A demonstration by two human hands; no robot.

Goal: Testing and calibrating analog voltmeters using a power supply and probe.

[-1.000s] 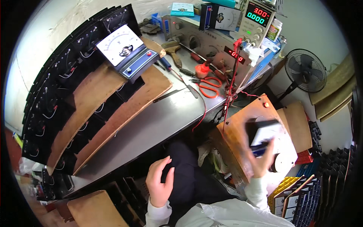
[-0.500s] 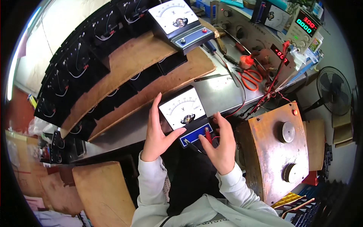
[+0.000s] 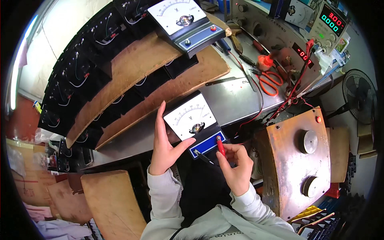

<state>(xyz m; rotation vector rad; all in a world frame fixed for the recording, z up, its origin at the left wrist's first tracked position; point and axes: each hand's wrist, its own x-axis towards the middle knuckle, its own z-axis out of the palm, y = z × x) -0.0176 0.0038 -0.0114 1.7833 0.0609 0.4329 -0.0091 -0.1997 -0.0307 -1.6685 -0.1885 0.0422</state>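
Note:
A black-cased analog voltmeter with a white dial and blue terminal panel is between my hands at the bench's front edge. My left hand grips its left side, thumb against the case, forefinger stretched along the edge. My right hand pinches a red clip attached to the meter's right terminal. A black clip is on the left terminal, its lead running under my right hand.
A second meter sits atop stacked boards with black cases. Behind are scissors, tools, a power supply and a test box. A metal box with two knobs and a fan stand right.
A second ago my right hand was moving a meter over the metal box; it is now between both hands. Since half a second ago, my right fingers have closed on the red clip.

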